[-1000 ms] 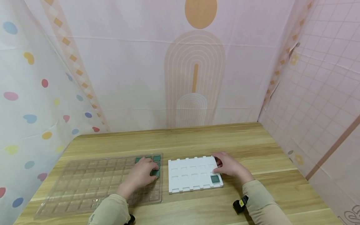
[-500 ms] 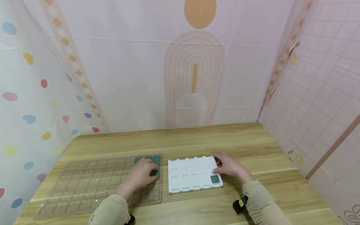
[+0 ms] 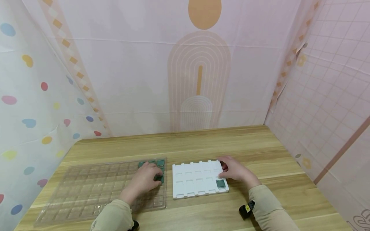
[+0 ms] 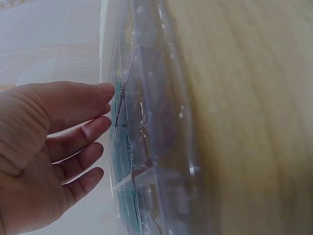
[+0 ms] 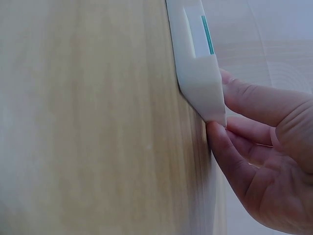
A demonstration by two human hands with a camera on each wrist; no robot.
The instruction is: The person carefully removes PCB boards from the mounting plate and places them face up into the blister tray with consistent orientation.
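My left hand point(image 3: 145, 178) bends over the right end of a clear plastic tray point(image 3: 86, 189) divided into many small pockets. Its thumb and fingertips pinch at the edges of a flat green chip point(image 3: 161, 179) sitting in a pocket, partly covered by the fingers. Other green chips point(image 3: 160, 163) lie in pockets just beyond. In the left wrist view the fingertips point(image 4: 105, 89) meet the tray's green contents. My right hand point(image 3: 235, 170) grips the far right corner of a white tray point(image 3: 193, 179), thumb on top, fingers at its side. One green chip point(image 3: 221, 183) rests in that tray's near right pocket.
Both trays lie flat on a wood-grain table point(image 3: 202, 213), with a narrow gap between them. Patterned cloth point(image 3: 138, 80) hangs behind and at the sides. A black wrist strap device point(image 3: 246, 210) sits at the right sleeve.
Both hands and trays hold nearly the same places throughout. The head view has shifted very slightly.
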